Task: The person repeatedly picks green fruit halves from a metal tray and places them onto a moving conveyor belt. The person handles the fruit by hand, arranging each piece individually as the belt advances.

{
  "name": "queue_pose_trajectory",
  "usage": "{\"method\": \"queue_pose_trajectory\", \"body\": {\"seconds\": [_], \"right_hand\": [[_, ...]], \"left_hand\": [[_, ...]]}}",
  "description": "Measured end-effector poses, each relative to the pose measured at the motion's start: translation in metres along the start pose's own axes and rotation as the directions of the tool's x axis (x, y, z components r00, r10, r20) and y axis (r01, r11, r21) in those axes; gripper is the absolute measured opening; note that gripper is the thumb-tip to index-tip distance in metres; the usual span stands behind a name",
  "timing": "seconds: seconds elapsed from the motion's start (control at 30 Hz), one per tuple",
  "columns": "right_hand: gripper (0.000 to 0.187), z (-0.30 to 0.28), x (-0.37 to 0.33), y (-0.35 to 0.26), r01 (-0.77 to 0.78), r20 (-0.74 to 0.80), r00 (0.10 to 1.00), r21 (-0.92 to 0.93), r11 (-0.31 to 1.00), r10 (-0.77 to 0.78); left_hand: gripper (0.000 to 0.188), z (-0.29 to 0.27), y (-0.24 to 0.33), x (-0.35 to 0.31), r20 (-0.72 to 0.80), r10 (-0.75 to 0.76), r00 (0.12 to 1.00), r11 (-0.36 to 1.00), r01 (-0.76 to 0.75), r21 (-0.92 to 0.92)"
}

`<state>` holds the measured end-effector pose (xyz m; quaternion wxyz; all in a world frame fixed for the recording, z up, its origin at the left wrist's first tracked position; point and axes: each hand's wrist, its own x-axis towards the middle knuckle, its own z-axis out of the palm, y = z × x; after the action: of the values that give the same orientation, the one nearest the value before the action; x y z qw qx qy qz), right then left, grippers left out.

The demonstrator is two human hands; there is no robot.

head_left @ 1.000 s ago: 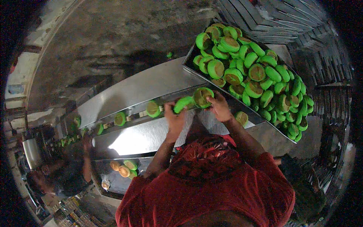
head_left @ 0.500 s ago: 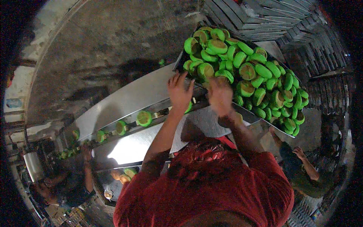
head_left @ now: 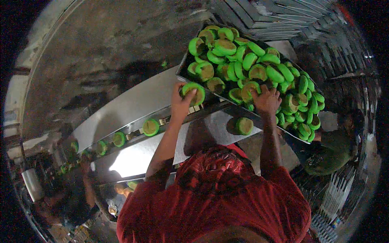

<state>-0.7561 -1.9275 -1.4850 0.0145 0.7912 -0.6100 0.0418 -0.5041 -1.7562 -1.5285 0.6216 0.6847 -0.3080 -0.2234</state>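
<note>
Beside the near left corner of a metal tray [head_left: 180,72], my left hand [head_left: 178,103] grips a round green bun [head_left: 197,96], its thumb over the brown flat face. My right hand [head_left: 267,100] reaches into the tray, thumb and fingers on another green bun [head_left: 249,90] at the heap's near side. Many green buns [head_left: 275,73] with brown bottoms fill the tray, some tipped on edge. One loose bun [head_left: 244,126] lies on the steel surface [head_left: 216,128] below my right hand.
A conveyor channel [head_left: 167,118] slants down left, carrying spaced green buns [head_left: 150,127]. Another person [head_left: 67,190] is at its far left end; a second person [head_left: 332,152] is at the right. Stacked metal trays [head_left: 279,18] stand at the upper right.
My left hand has closed on a bun and shifted slightly left. My right hand has moved right into the heap. The loose bun, partly hidden behind my right wrist before, now shows fully.
</note>
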Motion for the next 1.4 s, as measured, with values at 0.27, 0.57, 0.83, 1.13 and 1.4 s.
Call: {"method": "queue_pose_trajectory", "body": {"seconds": [0.27,0.57,0.83,1.13,1.4], "right_hand": [[0.040,0.031,-0.028,-0.035,0.335,-0.359,0.904,0.252,0.908,-0.233],[0.053,0.019,0.054,-0.020,0.447,-0.394,0.842,0.124,0.886,-0.369],[0.061,-0.009,0.011,-0.081,0.384,-0.021,0.920,0.244,0.890,-0.391],[0.040,0.101,-0.088,-0.179,0.725,-0.076,0.590,0.489,0.486,-0.804],[0.043,0.127,0.028,-0.098,0.627,-0.222,0.777,0.353,0.695,-0.589]], "left_hand": [[0.052,-0.026,-0.040,-0.053,-0.120,0.320,0.940,0.743,-0.171,0.647],[0.031,-0.010,0.033,0.007,0.099,-0.103,0.990,0.984,0.116,-0.137],[0.036,-0.156,-0.130,-0.094,-0.233,0.168,0.958,0.294,0.177,0.939],[0.038,-0.009,-0.009,0.057,-0.038,0.423,0.906,0.615,-0.256,0.746],[0.050,0.058,-0.006,0.082,0.239,0.187,0.953,0.688,-0.301,0.660]]}}
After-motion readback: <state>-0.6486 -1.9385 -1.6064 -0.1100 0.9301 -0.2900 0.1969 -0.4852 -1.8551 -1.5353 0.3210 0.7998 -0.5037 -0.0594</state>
